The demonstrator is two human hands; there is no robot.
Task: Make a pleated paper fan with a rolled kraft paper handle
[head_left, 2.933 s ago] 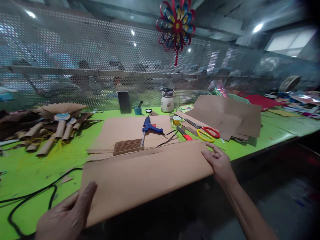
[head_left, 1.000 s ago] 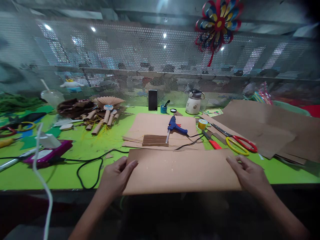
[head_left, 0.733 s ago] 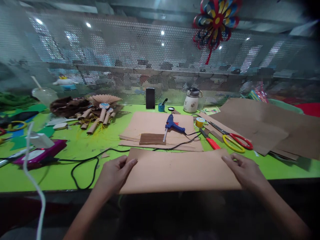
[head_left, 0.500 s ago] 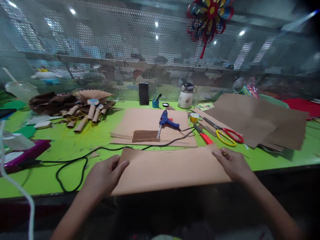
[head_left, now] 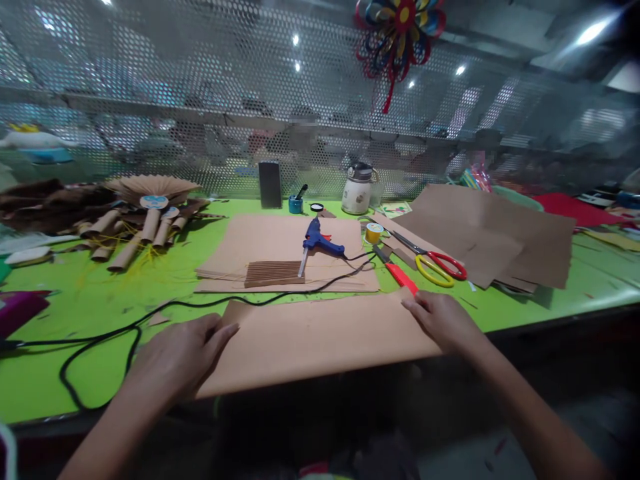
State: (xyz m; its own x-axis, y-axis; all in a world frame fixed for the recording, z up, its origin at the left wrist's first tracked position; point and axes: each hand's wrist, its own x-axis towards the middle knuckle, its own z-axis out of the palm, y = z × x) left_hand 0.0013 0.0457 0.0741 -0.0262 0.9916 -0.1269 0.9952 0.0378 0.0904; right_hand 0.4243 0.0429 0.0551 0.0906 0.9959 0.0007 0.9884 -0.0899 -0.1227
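Note:
A wide sheet of brown kraft paper (head_left: 315, 340) lies at the table's front edge. My left hand (head_left: 180, 353) grips its left end, thumb on top and fingers hidden below. At the right end my right hand (head_left: 443, 320) pinches the paper the same way. Just behind the sheet, a pleated strip of brown paper (head_left: 275, 273) rests on a stack of kraft paper (head_left: 235, 243). A blue glue gun (head_left: 320, 240) lies with its nozzle end at the back and its glue stick over the pleats. The red-handled cutter (head_left: 400, 275) is close to my right hand.
Scissors (head_left: 435, 263) with red and yellow handles and a spool of yellow thread (head_left: 373, 233) lie right of the stack. Brown sheets (head_left: 465, 233) stand behind them. Paper fans (head_left: 153, 213) lie at left. A black cable (head_left: 200, 305) crosses the green table (head_left: 40, 373).
The kraft paper has been lowered and levelled at the table's front edge, both hands still holding its ends. The cable now runs behind it. My view turned left, then back to the right.

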